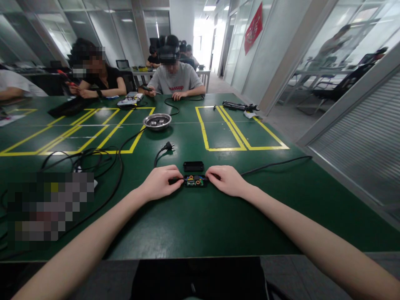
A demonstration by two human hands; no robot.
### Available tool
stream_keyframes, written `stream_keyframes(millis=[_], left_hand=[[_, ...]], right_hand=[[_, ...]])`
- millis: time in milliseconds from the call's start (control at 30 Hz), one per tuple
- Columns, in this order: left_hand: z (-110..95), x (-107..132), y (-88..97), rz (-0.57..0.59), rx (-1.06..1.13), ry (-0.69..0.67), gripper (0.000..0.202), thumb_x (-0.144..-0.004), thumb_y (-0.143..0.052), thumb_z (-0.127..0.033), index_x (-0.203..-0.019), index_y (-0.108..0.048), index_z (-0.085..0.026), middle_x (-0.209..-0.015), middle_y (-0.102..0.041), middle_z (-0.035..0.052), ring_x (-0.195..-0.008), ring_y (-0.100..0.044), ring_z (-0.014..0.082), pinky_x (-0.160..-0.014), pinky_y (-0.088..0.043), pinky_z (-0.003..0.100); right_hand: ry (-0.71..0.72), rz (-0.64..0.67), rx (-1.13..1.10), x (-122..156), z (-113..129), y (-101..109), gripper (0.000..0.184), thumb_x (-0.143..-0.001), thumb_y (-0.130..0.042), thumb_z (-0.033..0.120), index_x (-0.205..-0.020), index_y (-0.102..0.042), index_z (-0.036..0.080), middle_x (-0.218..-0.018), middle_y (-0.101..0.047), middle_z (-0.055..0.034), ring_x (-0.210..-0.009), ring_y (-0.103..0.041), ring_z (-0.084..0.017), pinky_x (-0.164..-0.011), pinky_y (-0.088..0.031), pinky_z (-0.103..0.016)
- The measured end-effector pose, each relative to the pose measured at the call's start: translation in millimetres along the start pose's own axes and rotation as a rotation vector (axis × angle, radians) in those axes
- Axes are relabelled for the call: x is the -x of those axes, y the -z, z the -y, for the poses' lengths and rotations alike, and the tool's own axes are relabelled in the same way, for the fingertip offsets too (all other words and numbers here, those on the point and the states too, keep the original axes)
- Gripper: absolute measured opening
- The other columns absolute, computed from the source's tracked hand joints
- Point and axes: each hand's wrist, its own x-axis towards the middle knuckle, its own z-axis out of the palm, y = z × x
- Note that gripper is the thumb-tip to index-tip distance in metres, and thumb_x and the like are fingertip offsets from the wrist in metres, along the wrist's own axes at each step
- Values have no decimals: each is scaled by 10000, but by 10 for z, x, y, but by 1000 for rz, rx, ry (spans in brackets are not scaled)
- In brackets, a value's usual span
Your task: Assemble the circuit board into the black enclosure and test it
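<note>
Green table mat (200, 216) under me. My left hand (162, 181) and right hand (226, 180) pinch the two ends of the open adapter casing (194, 181), which lies flat at near-centre — its black lid (193, 166) sits just on the far side.

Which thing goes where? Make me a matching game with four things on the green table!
Things:
1. circuit board
2. black cover
3. plug
4. metal bowl

Places:
A. farthest back, by the yellow lines
B. held between the left hand and the right hand
C. lying just behind the circuit board
D. between the black cover and the metal bowl

Pairs: 1-B, 2-C, 3-D, 4-A.
</note>
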Motion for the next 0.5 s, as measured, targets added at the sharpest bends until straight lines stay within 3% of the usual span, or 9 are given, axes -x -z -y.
stream_keyframes(millis=[267,400,500], left_hand=[[33,8,-36,-19,115,-28,164,-944,-584,-225,-966,-739,-177,-907,-726,50,-803,-682,161,-745,-538,264],[44,9,-49,13,109,-62,185,-974,-535,-214,-904,-702,-179,-972,-712,74,-895,-679,186,-828,-552,303],[37,11,-61,32,88,-65,82,-917,-586,-186,-936,-666,-188,-1009,-686,75,-947,-664,206,-852,-553,321]], right_hand=[[-5,4,12,-41,21,-9,152,-910,-605,153,-770,-648,194,-685,-581,-8,-721,-557,-170,-669,-388,-273],[-27,-42,-9,-45,51,-40,163,-924,-582,161,-774,-630,203,-736,-597,-14,-722,-552,-166,-677,-393,-281],[-87,-85,-36,-51,84,-83,191,-927,-572,157,-744,-597,204,-736,-593,-7,-698,-549,-156,-670,-378,-278]])
